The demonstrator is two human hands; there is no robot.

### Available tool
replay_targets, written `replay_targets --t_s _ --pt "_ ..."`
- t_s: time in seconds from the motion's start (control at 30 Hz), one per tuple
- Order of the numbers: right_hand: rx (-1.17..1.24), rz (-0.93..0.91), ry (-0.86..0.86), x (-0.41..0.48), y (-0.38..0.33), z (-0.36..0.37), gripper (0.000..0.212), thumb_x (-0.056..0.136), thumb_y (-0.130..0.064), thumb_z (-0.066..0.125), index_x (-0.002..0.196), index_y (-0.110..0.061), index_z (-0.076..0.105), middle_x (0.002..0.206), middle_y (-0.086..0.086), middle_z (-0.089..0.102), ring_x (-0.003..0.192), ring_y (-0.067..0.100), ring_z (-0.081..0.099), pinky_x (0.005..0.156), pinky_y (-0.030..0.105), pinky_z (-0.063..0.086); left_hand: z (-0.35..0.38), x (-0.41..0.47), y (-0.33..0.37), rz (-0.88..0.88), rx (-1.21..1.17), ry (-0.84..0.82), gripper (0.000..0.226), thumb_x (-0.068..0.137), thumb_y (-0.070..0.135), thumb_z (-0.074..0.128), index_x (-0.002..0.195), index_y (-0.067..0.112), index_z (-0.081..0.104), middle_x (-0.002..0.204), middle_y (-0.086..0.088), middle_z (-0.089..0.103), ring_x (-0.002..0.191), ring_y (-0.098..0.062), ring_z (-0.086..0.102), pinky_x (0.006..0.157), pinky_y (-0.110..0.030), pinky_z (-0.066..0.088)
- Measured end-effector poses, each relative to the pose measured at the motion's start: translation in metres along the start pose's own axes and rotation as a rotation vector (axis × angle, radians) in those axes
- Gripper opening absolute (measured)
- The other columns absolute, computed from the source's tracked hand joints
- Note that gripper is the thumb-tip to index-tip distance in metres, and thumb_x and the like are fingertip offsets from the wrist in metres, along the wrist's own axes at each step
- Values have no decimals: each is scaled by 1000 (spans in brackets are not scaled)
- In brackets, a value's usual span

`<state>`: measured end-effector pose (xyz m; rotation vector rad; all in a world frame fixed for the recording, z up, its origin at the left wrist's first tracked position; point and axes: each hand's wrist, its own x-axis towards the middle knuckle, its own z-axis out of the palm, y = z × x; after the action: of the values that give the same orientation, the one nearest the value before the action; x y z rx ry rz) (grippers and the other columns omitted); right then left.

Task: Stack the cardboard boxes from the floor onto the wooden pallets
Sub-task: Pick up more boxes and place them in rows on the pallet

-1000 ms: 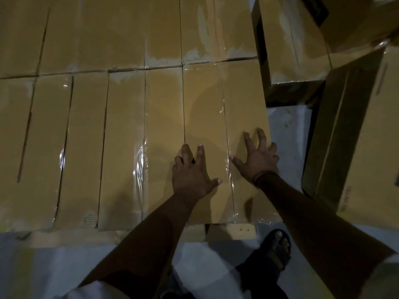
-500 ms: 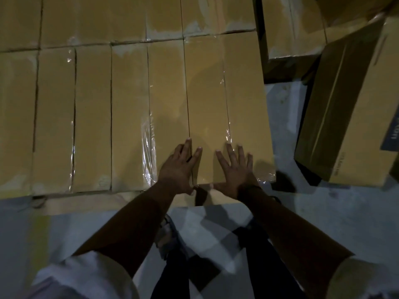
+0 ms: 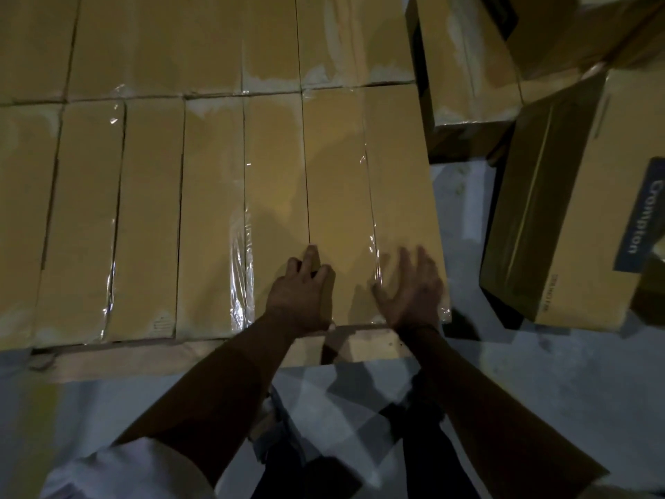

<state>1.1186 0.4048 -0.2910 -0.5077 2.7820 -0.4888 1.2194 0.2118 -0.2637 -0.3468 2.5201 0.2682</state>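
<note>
left hand (image 3: pixel 300 293) flat with fingers together, right hand (image 3: pixel 410 289) blurred with fingers spread, both on the last box (image 3: pixel 338 174) at the pallet (image 3: pixel 360 345) five o'clock corner, likely nudging it flush with the row (image 3: pixel 151 217), more boxes (image 3: pixel 561 217) waiting on the floor (image 3: pixel 539 372) at three o'clock.

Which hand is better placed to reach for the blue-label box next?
Right, probably. The right hand is at the right edge of the stack, nearest the blue-label box; the left hand rests further in.
</note>
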Motion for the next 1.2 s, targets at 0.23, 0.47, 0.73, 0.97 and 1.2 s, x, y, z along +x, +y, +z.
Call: replay_targets --t_s 0.23,0.47,0.73,0.97,1.2 --pt "393 568 -173 63 26 -9 103 84 -65 64 162 -21 13 164 11 24 147 39 30 118 56 28 -11 26 14 -20 21 4 92 85 63 68 154 20 22 170 -14 -12 145 -50 18 97 -50 52" --pt "610 513 -239 67 58 -14 87 90 -49 70 159 -27 21 154 10 38 138 38 41 107 58 45 -12 67 37 -59 73 52 113 82 90 39 159 34 -23 164 -26 -26 150 -57 -12 122 -65 5" --pt "658 430 -234 113 47 -9 90 88 -57 69 151 -3 33 151 16 45 138 35 45 111 38 38 7 88 45 -98 17 133 101 84 92 23 158 41 -21 161 -26 -35 146 -59 -23 120 -69 4" --pt "-281 -280 -14 106 26 -27 87 98 -60 25 161 -5 0 168 19 -8 155 37 -4 126 51 4 7 84 37 -62 -47 175 103 85 93 20 158 36 -24 162 -17 -38 148 -49 -30 123 -64 0" --pt "-442 -458 -226 94 25 32 78 103 -56 9 160 -6 -8 166 18 -20 153 33 -20 124 54 1 14 97 10 6 -14 299 98 92 86 22 163 28 -12 167 -14 -27 154 -38 -25 127 -55 1"
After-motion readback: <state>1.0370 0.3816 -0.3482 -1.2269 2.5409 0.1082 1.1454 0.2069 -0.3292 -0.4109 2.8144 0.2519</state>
